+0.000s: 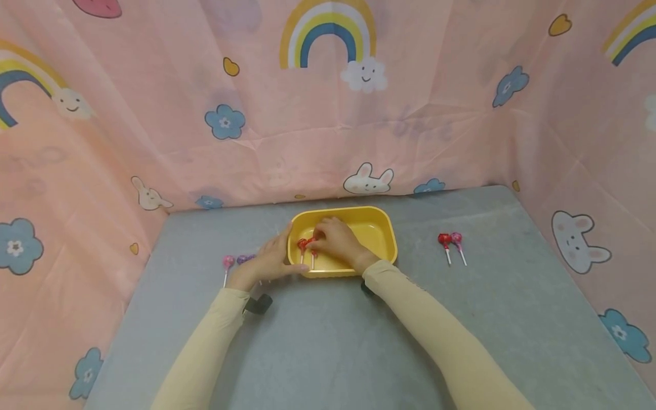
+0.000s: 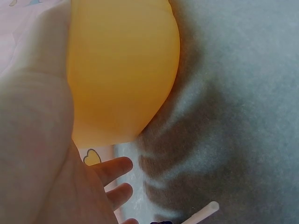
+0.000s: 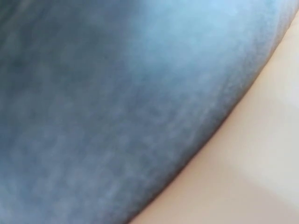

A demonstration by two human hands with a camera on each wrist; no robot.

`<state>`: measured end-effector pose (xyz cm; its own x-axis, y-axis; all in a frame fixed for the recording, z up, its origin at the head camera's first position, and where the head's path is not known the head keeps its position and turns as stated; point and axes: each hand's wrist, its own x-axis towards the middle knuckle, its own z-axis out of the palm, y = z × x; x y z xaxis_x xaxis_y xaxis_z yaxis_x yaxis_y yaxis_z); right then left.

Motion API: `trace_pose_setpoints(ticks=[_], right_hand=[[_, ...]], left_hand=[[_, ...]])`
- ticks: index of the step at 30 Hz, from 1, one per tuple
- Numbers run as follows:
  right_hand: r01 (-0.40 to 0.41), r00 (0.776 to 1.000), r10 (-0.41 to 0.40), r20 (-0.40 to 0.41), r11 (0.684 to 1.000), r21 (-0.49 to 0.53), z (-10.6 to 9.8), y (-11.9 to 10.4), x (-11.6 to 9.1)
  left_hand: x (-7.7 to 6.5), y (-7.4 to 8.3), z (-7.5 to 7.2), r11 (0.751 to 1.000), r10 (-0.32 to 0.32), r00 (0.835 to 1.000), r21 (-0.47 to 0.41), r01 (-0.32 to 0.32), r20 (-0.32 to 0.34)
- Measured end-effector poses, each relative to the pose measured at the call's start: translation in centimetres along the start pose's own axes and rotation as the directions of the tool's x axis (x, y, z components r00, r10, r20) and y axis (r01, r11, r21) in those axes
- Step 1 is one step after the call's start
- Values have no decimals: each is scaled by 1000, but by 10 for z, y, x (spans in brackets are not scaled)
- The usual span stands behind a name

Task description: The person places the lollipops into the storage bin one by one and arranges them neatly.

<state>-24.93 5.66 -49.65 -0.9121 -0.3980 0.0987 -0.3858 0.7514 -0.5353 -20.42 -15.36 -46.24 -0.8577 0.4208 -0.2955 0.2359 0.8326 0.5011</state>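
Observation:
Inside a yellow tray [image 1: 344, 273], my right hand [image 1: 336, 240] reaches to the left end, its fingertips pinching a red lollipop [image 1: 310, 241]. Another red lollipop [image 1: 302, 245] lies right beside those fingertips, its white stick toward the near side. My left hand [image 1: 271, 259] is spread at the tray's left end, thumb along the near rim and fingers toward the far corner. In the left wrist view its fingers [image 2: 117, 171] extend straight past the tray's outer wall [image 2: 124, 70]. The right wrist view has only blurred grey surface and a pale sleeve or skin edge.
Left of the tray, a pink lollipop [image 1: 228, 261] and purple lollipops [image 1: 245, 258] lie partly behind my left hand. To the right, a red lollipop [image 1: 445, 239] and a pink lollipop [image 1: 456, 238] lie together on the grey table [image 1: 328, 341]. Patterned pink cloth [image 1: 287, 154] encloses the table.

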Motion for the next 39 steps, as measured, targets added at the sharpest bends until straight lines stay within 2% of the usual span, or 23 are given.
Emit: trace_pose_setpoints(ticks=[39], right_hand=[[-30,1000,30,6,998,48,0,0,0]], left_hand=[[0,1,-1,1000,11,1000,0,-11,-3]])
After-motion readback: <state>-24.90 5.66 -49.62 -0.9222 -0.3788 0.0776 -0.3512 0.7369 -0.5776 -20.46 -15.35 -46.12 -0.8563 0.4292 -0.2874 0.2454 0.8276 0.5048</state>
